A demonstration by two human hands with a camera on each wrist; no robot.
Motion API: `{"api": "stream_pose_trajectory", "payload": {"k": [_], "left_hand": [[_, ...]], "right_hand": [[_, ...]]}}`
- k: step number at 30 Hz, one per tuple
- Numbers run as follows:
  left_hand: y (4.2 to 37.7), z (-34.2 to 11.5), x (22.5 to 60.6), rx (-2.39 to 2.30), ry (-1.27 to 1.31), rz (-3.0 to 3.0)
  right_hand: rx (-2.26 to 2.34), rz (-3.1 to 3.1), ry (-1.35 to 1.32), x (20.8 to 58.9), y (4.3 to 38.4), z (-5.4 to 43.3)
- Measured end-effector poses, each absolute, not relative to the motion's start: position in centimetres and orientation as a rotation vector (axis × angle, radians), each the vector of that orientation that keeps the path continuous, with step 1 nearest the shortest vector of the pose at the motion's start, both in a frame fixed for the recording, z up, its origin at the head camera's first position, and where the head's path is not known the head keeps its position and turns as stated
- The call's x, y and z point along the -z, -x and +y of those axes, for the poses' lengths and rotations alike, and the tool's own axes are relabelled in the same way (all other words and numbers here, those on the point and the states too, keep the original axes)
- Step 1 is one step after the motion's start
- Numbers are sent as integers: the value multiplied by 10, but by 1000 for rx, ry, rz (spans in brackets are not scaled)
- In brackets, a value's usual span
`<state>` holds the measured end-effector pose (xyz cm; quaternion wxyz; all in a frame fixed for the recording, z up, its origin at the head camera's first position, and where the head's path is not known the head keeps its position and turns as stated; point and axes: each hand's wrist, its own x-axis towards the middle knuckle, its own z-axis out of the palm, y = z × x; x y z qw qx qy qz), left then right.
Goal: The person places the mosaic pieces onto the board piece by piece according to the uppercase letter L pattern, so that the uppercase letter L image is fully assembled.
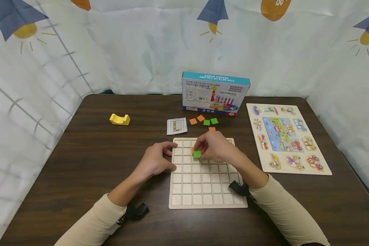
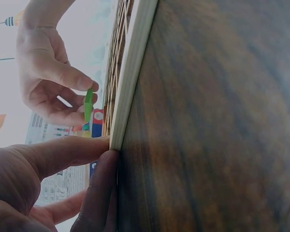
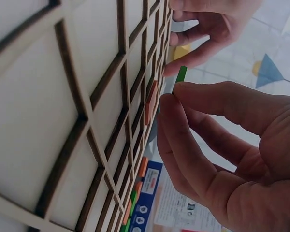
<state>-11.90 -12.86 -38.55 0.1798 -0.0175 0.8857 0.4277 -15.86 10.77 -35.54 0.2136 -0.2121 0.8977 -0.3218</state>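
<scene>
Between the thumb and fingertips of my right hand [image 1: 216, 147] I pinch a green square tile [image 1: 197, 154], held over the upper part of a wooden grid board [image 1: 196, 201]. In the right wrist view the green tile [image 3: 181, 74] stands edge-on above the board. An orange tile [image 3: 151, 102] lies in one of the grid's cells, partly covered by my hand in the head view. My left hand [image 1: 155, 159] rests at the board's left edge, fingertips and thumb touching its side. The left wrist view shows those fingertips [image 2: 102, 176] right at the board's edge.
Behind the board lie loose orange tiles [image 1: 200, 118] and green tiles [image 1: 214, 121], next to a small pattern card [image 1: 176, 126]. A toy box [image 1: 215, 94] stands at the back. A yellow curved block [image 1: 120, 119] is at left, a picture puzzle board [image 1: 289, 140] at right.
</scene>
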Motion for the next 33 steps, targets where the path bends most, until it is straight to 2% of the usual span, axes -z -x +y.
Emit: {"api": "stream_pose_trajectory", "payload": {"k": [17,33], "left_hand": [[119,-129,387,-1215,40,2505],[119,-130,387,-1224,35,2497]], "right_hand": [[830,2486,693,364,158,104],[814,2484,684,364,155,100]]}}
